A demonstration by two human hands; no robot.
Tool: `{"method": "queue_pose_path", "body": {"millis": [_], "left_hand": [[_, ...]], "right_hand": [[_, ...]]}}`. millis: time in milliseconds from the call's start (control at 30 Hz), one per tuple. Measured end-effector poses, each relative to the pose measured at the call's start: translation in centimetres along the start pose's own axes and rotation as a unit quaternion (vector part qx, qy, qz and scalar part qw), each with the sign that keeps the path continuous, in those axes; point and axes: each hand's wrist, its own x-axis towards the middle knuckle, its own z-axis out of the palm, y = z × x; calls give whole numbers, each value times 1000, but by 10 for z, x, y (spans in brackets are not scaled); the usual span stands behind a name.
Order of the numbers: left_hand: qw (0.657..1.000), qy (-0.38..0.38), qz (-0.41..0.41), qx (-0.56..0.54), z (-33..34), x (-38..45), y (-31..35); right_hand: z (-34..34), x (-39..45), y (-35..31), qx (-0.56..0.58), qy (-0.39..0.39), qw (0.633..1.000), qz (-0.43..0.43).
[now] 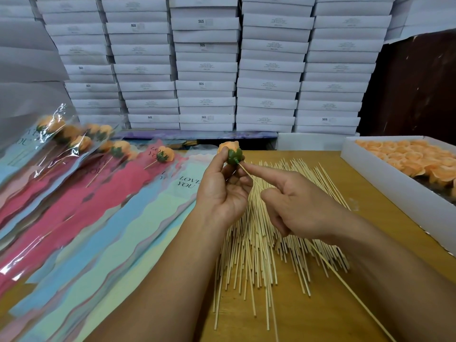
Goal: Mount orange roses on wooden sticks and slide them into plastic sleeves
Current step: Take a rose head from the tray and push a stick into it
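Orange rose (229, 153), above the stick pile (271, 230) on my desk (345, 304): my left hand (222, 191) pinches its green base, my right hand (296, 208) curls round a wooden stick (345, 285) whose tip meets that base.

I see a matt, smooth wooden table (320, 304) under a heap of pale, bare wooden sticks (259, 243). Left of the sticks lie glossy clear plastic sleeves (74, 193) with matt coloured paper inside. Right of the sticks, a matt white cardboard tray (385, 178) holds soft, matt orange roses (419, 161). Behind the table, matt white cardboard boxes (207, 70).
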Motion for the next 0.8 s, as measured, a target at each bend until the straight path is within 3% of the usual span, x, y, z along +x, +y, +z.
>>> {"method": "queue_pose_path", "body": {"millis": [600,800], "left_hand": [[999,1,26,28,-2,2,-4],[995,22,74,58,-2,5,-5]], "right_hand": [[3,2,5,5,12,1000,4],[8,2,7,-3,44,999,15]]}}
